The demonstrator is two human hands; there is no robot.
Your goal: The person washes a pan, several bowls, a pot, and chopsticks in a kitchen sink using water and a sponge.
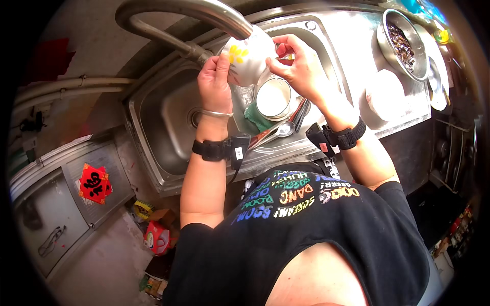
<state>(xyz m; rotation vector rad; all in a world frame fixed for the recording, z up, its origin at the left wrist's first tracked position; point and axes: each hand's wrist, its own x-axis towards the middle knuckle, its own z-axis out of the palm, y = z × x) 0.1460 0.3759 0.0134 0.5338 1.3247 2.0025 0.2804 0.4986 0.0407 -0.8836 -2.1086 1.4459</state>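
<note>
A white bowl with a yellow flower pattern [249,63] is tilted between my two hands under the metal faucet [199,13]. My left hand [218,78] grips its left edge, thumb against the patterned outside. At the opposite edge, my right hand [296,63] pinches the rim between thumb and fingers. Below them, in the right sink basin, stands a white bowl or cup [273,98] beside a green cloth [258,118]. A metal spoon [285,129] and dark chopsticks [302,114] lie next to it.
The left sink basin [164,122] has a drain at its bottom. On the right steel counter are an upturned white bowl [386,95] and a metal bowl [383,46] holding dark, wet pieces of food. Plumbing pipes [103,81] run along the wall at left.
</note>
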